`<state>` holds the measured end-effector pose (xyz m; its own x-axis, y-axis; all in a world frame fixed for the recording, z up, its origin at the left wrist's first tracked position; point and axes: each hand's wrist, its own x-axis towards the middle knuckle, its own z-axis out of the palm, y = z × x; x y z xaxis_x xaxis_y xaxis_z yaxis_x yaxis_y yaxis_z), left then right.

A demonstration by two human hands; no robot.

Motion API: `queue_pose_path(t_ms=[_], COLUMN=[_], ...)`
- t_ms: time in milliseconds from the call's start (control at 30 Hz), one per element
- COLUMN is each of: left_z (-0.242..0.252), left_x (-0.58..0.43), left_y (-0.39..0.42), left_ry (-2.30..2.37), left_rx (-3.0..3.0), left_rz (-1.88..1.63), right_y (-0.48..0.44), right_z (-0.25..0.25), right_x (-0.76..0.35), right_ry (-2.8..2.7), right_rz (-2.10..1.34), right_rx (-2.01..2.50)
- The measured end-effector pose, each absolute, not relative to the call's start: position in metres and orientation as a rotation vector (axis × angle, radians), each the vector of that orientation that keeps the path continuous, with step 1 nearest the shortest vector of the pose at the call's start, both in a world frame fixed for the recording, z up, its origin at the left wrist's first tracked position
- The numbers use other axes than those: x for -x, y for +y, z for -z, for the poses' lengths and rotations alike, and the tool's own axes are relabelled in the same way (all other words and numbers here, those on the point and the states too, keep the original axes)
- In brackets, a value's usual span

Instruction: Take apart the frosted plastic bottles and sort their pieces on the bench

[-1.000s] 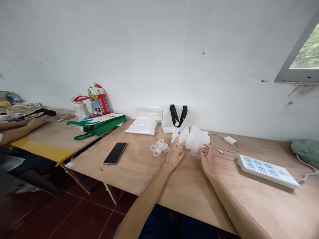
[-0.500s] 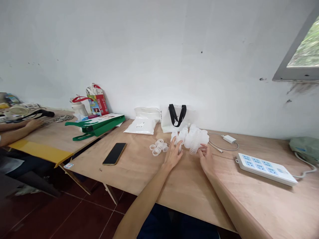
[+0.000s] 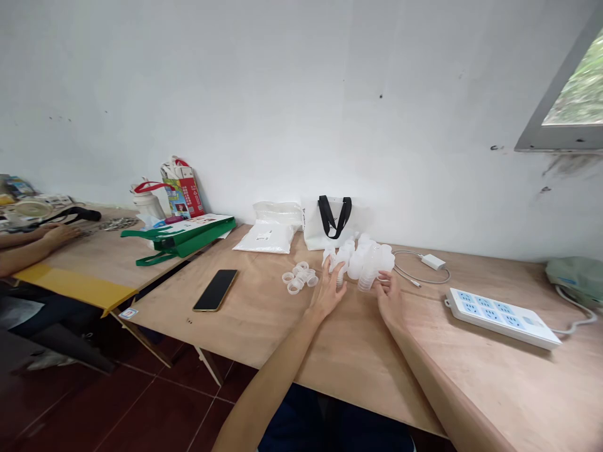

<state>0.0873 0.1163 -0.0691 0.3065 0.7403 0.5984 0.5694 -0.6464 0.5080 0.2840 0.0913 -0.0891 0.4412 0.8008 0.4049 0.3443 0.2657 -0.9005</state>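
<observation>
A cluster of small clear plastic bottles stands on the wooden table in front of a white bag with black handles. My left hand rests against the cluster's left side, fingers stretched out and touching one bottle. My right hand lies at the cluster's near right side, fingers loosely curled against the bottles. A small heap of clear caps sits just left of my left hand.
A black phone lies to the left. A white power strip, a charger with cable and a green bag are on the right. White packets lean near the wall. Another person's arm rests on the neighbouring table by a green bag.
Both hands have stayed at the bottle cluster, with only slight finger shifts. The view has drifted a little.
</observation>
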Motion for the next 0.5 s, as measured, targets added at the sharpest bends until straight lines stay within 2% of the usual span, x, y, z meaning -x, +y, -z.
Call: queue_pose_path(t_ms=[267,500], left_z=[0.066,0.065], left_x=[-0.088,-0.087], left_y=[0.107,0.095], left_ry=[1.117,0.914], left_rx=[-2.443,-2.609], left_rz=[-1.485,-1.218], right_y=[0.079,0.069], right_z=[0.078,0.076], right_x=[-0.275,-0.257], right_ry=[-1.139,-1.405], right_rz=[-0.189,-0.48], right_rx=[1.291,1.141])
